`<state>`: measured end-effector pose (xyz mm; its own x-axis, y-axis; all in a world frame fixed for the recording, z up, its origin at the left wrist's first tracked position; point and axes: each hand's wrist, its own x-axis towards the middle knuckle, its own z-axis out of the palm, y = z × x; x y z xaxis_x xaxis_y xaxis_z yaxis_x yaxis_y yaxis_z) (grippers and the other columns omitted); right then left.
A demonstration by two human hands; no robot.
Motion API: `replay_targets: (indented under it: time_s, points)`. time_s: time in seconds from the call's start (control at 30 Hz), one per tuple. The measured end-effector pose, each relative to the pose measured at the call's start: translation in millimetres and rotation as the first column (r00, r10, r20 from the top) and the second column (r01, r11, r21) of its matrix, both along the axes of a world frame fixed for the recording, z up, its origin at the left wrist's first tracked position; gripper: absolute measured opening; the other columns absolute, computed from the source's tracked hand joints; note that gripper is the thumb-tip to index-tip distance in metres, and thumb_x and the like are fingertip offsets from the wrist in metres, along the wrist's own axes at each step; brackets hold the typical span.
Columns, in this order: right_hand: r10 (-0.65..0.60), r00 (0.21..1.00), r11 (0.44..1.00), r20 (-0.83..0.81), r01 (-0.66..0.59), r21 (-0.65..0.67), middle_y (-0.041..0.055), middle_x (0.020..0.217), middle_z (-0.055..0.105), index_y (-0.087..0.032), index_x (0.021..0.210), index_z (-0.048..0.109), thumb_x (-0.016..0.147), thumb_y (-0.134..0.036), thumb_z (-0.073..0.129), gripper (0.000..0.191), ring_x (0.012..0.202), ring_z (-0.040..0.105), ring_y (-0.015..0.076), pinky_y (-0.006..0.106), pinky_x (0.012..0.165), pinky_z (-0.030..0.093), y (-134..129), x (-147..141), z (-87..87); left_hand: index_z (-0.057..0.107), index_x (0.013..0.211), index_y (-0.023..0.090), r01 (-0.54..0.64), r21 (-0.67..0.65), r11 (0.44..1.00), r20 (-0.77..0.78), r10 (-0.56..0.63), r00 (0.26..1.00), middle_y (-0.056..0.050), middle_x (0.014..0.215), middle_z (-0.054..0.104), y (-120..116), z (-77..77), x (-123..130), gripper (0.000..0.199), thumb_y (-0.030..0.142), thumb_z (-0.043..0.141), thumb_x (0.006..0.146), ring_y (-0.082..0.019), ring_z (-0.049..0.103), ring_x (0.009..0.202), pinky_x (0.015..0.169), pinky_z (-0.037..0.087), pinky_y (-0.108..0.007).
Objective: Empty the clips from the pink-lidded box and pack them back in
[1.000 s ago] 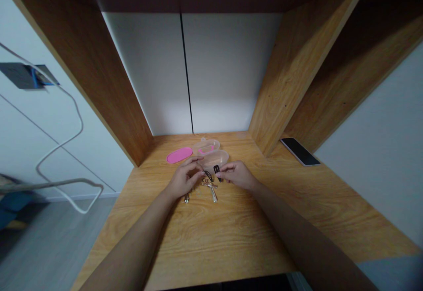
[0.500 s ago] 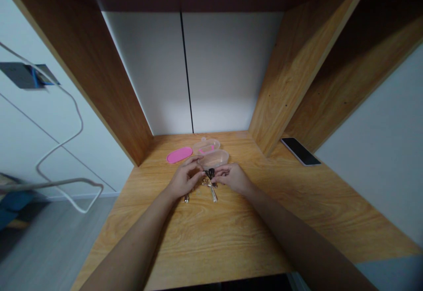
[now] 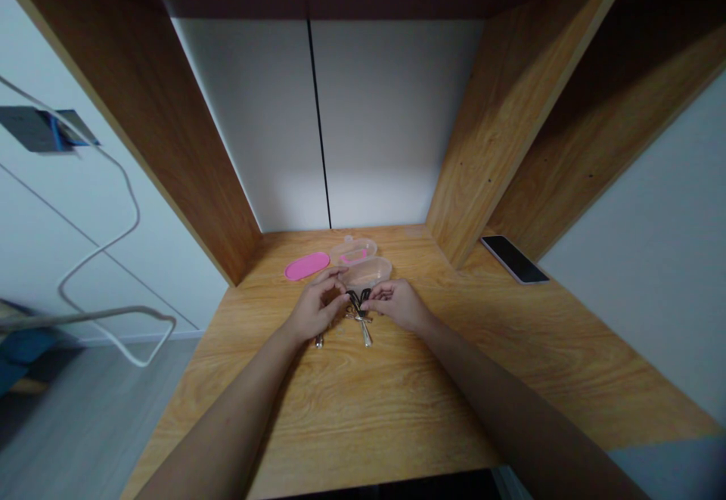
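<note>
Two slim black hair clips (image 3: 365,296) form a V shape between my hands. My left hand (image 3: 315,306) pinches one between thumb and forefinger, its other fingers reaching towards the clear plastic case. My right hand (image 3: 399,304) grips the other clip with its fingertips. Just below lie silver metal hair clips (image 3: 364,331) crossing on the desk, and another silver clip (image 3: 319,340) rests under my left hand. Right behind my hands sits the clear oval case (image 3: 371,271), open at the top. A pink oval lid (image 3: 307,266) lies flat to its left.
A clear oval piece with a pink patch (image 3: 357,249) lies behind the case. At the right, a phone (image 3: 514,259) rests beside the wooden divider (image 3: 482,144). A white cable (image 3: 134,205) hangs at the left, off the wooden desk (image 3: 363,417).
The two black clips have spread from a dark cluster into a clear V, their upper ends now apart. Both hands stay almost in place.
</note>
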<state>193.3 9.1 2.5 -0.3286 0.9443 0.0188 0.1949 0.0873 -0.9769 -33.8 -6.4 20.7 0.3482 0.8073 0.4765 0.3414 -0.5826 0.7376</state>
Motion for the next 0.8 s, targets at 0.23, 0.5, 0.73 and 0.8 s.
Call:
replay_targets:
  time_s: [0.23, 0.5, 0.73, 0.8]
  points:
    - [-0.009, 0.998, 0.996, -0.060, 0.004, -0.088, 0.0048, 0.068, 0.073, -0.015, 0.076, 0.070, 0.055, -0.048, 0.091, 0.044, 0.059, 0.066, 0.0150, 0.025, 0.055, 0.049, -4, -7, 0.1, 0.067, 0.084, 0.020, -0.007, 0.007, 1.000, -0.001, 0.007, 1.000, -0.014, 0.134, 0.060, -2, -1.0, 4, 0.015, 0.032, 0.063, 0.092, -0.028, 0.054, 0.132, 0.109, 0.044, -0.046]
    - [0.017, 0.998, 0.997, -0.063, -0.022, -0.068, 0.0035, 0.069, 0.072, -0.014, 0.084, 0.076, 0.058, -0.044, 0.089, 0.042, 0.056, 0.062, 0.0133, 0.024, 0.053, 0.047, -4, -3, 8.7, 0.062, 0.118, 0.022, 0.006, 0.092, 0.996, -0.039, -0.002, 0.999, -0.013, 0.127, 0.063, 1, -0.3, 3, 0.025, 0.031, 0.058, 0.095, -0.026, 0.057, 0.124, 0.109, 0.045, -0.045]
    - [-0.244, 0.953, 0.936, -0.180, 0.280, 0.215, 0.0103, 0.087, 0.075, -0.016, 0.089, 0.075, 0.072, -0.048, 0.079, 0.037, 0.075, 0.068, 0.0213, 0.033, 0.071, 0.054, 0, 9, 20.5, 0.067, 0.101, 0.022, -0.070, 0.148, 0.986, -0.092, 0.084, 0.992, -0.010, 0.118, 0.062, 7, -4.9, 3, 0.013, 0.028, 0.058, 0.095, -0.024, 0.058, 0.117, 0.104, 0.048, -0.042]
    - [-0.283, 0.956, 0.888, -0.077, 0.292, 0.356, 0.0094, 0.087, 0.074, -0.016, 0.094, 0.077, 0.083, -0.045, 0.071, 0.031, 0.077, 0.066, 0.0216, 0.033, 0.071, 0.053, 0, 12, 28.7, 0.067, 0.099, 0.021, -0.080, 0.157, 0.984, -0.100, 0.097, 0.990, -0.010, 0.119, 0.061, 8, -5.8, 2, 0.011, 0.027, 0.058, 0.095, -0.024, 0.057, 0.118, 0.105, 0.047, -0.043]
